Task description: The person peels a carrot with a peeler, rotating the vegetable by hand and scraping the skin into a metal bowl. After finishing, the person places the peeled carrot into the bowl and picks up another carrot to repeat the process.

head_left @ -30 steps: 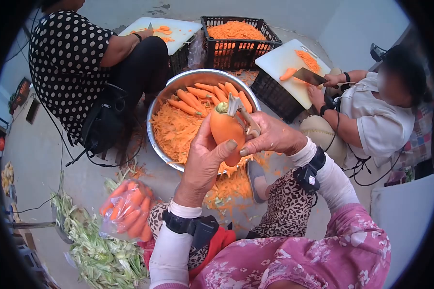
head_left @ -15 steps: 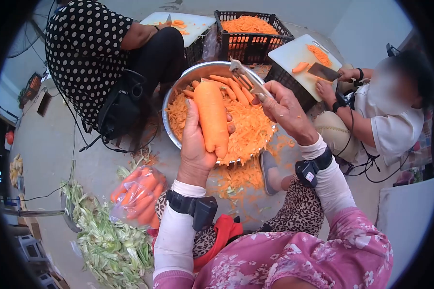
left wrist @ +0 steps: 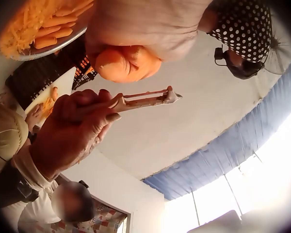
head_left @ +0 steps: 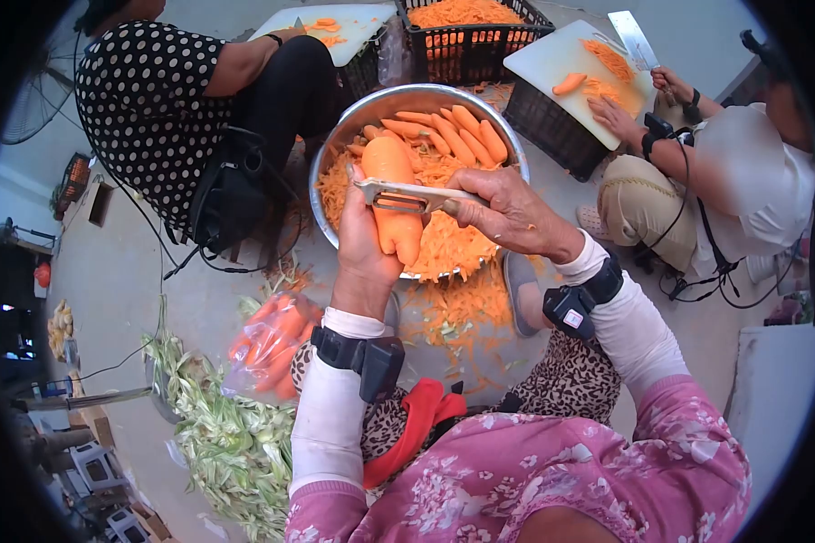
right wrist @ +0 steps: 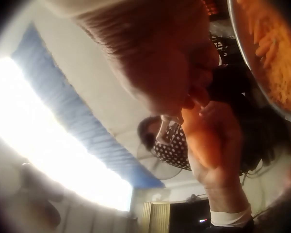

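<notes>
My left hand [head_left: 364, 262] grips a thick peeled-looking carrot [head_left: 388, 163] upright over the bowl, its forked end toward me. In my right hand [head_left: 516, 213] is a Y-shaped peeler [head_left: 403, 201], its head lying across the carrot in the head view. The left wrist view has the peeler [left wrist: 145, 98] just below the forked end of the carrot [left wrist: 123, 64], with a gap between them there. Beneath the hands stands a metal bowl [head_left: 314, 195] with whole carrots [head_left: 475, 145] on a heap of orange shreds [head_left: 453, 244].
A bag of carrots [head_left: 272, 339] and a pile of green husks [head_left: 231, 425] lie at left. One person sits at each side by a cutting board; the right one holds a cleaver [head_left: 634, 41]. A black crate [head_left: 480, 41] of shreds stands behind the bowl.
Both hands were at the carrot; then the right hand drew away with the peeler, and now it has come back left across the carrot. The person at right has raised the cleaver.
</notes>
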`<control>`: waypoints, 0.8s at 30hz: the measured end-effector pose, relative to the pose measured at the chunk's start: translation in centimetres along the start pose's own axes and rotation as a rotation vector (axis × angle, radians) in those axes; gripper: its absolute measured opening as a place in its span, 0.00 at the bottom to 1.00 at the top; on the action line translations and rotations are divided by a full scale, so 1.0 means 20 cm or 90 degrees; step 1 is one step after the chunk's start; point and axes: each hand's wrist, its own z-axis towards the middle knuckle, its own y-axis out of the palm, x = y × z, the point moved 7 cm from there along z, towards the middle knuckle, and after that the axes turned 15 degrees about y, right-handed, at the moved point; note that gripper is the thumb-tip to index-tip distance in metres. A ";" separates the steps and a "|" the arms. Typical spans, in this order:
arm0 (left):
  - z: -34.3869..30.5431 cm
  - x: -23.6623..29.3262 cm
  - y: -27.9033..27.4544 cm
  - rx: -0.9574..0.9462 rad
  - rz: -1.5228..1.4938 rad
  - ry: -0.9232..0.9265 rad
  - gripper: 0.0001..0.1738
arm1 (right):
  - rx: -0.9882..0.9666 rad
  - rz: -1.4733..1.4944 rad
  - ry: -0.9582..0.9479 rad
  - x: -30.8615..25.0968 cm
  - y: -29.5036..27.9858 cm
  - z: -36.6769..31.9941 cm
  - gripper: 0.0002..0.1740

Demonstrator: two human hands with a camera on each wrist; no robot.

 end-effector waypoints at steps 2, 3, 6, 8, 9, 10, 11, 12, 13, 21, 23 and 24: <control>0.00 -0.01 -0.01 -0.031 -0.043 -0.018 0.31 | 0.005 -0.021 -0.009 0.01 0.00 0.00 0.16; 0.00 -0.01 -0.01 -0.029 -0.041 -0.017 0.31 | 0.007 -0.024 -0.011 0.01 0.00 0.00 0.16; 0.00 0.00 0.00 -0.039 -0.050 -0.022 0.32 | 0.001 -0.033 -0.020 -0.02 0.00 0.00 0.17; -0.02 0.02 -0.01 0.026 -0.014 -0.026 0.32 | -0.009 -0.038 -0.028 -0.03 0.00 0.00 0.17; -0.02 0.02 -0.02 0.026 -0.014 -0.024 0.32 | -0.008 -0.059 -0.038 -0.03 0.01 0.00 0.17; -0.02 0.02 -0.02 0.015 -0.018 -0.026 0.32 | -0.007 -0.080 -0.047 -0.04 0.01 0.00 0.17; -0.02 0.02 -0.03 0.004 -0.023 -0.028 0.32 | -0.009 -0.080 -0.047 -0.04 0.02 0.01 0.17; -0.02 0.02 -0.04 0.006 -0.024 -0.028 0.32 | 0.002 -0.106 -0.049 -0.05 0.02 0.01 0.16; -0.02 0.02 -0.05 -0.015 -0.035 -0.039 0.32 | 0.012 -0.133 -0.052 -0.06 0.02 0.01 0.16; -0.06 -0.05 -0.08 -0.080 -0.117 -0.150 0.30 | 0.191 -0.227 -0.120 0.00 -0.04 0.14 0.14; -0.11 -0.06 -0.04 -0.142 0.003 -0.151 0.31 | 0.216 -0.259 -0.105 0.10 -0.09 0.19 0.14; -0.13 -0.06 0.01 -0.146 -0.014 -0.158 0.32 | 0.231 -0.288 -0.039 0.24 -0.09 0.22 0.14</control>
